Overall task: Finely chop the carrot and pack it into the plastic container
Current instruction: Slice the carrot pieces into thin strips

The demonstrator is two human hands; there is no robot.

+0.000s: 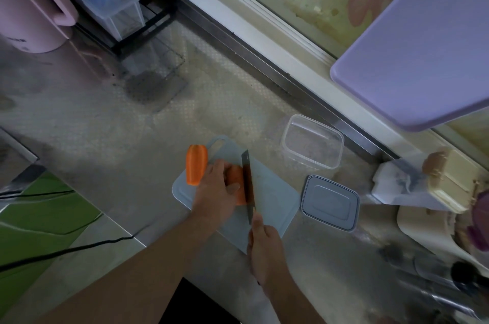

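Carrot pieces are lying on the pale cutting board (272, 191) near the front edge of the worktop (105, 125): one carrot chunk (196, 165) is sitting at the board's left edge, and a second carrot piece (235, 178) is lying just right of it. The left hand (215, 190) is pressing down on that second piece, its grip curled over it. Right beside those fingers, the knife (248, 181) is standing blade-down against the carrot, and the right hand (264, 244) is clamping its grip round the handle. Further right, the clear plastic container (312, 141) is standing open past the board's far right corner, with its grey lid (330, 203) lying flat nearer the front edge.
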